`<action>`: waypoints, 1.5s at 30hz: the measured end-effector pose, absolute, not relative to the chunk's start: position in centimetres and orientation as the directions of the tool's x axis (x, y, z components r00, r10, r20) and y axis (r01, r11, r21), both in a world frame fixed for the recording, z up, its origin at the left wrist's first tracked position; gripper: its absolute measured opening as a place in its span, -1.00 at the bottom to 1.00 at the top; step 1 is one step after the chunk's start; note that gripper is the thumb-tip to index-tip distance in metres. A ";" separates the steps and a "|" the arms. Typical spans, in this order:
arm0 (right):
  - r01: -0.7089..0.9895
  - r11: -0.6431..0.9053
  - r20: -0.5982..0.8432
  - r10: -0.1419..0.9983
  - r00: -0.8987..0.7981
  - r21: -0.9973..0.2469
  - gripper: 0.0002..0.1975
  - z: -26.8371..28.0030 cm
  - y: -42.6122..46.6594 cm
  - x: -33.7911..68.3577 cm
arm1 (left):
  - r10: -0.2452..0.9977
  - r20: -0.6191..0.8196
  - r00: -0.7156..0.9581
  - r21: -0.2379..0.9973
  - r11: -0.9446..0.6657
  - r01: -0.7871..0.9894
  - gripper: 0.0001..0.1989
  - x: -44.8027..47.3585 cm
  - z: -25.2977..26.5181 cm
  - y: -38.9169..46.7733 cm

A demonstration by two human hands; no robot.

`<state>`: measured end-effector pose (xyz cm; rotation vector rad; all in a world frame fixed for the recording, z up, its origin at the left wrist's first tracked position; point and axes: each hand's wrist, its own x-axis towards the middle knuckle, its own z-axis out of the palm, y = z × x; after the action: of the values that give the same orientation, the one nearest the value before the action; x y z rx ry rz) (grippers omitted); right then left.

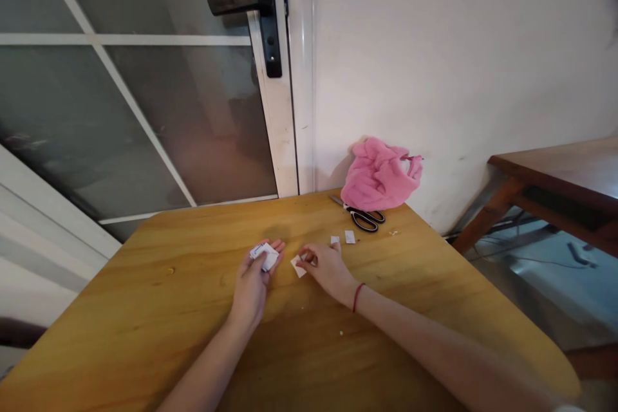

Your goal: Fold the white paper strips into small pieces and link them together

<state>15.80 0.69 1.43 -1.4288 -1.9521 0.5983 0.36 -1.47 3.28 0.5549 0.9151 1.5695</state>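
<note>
My left hand (253, 280) is closed round a small stack of white paper cards (267, 256), its thumb pressing on top and its fingertips showing beyond them. Some cards in the stack have dark marks along their edges. To the right, my right hand (331, 272) pinches a single small white card (299, 266) between thumb and fingers, low over the wooden table. A red cord circles that wrist. Just beyond the right hand lie two more small cards, a nearer one (335, 240) partly behind the hand and another card (350, 237) with faint marks.
Black-handled scissors (365, 219) lie near the back edge of the wooden table (203, 335), partly beneath a pink plush cloth item (379, 174). Small scraps dot the tabletop. Behind stand a glazed door with a black handle (241, 3) and a white wall. Another table (564, 167) is at right.
</note>
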 end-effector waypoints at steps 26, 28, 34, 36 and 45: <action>0.780 0.239 0.286 0.955 -0.080 -0.578 -0.85 2.9 7.5 18.9 | 0.981 -0.194 -0.014 0.873 0.166 -0.458 -0.75 -0.1 2.4 -1.5; 0.813 0.232 0.278 0.956 -0.090 -0.534 -0.92 2.9 8.7 19.6 | 0.978 -0.210 -0.013 0.884 0.184 -0.430 -0.74 -0.2 2.5 -1.4; 0.845 0.246 0.331 0.940 -0.087 -0.475 -0.80 3.7 7.1 18.7 | 0.971 -0.231 0.064 0.780 0.224 -0.584 -0.74 -0.2 3.0 -1.4; 0.794 0.316 0.342 0.928 -0.146 -0.519 -0.79 3.9 5.6 17.8 | 0.971 -0.196 0.133 0.724 0.235 -0.648 -0.67 -0.1 3.1 -1.4; 0.362 0.406 0.310 0.904 -0.295 -0.839 -0.80 3.5 1.1 15.0 | 0.978 -0.186 0.091 0.837 0.206 -0.506 -0.66 0.4 2.9 -1.7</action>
<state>15.03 1.15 3.49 -1.0887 -1.8470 0.8386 0.44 -1.66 2.91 0.6857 0.8728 1.2415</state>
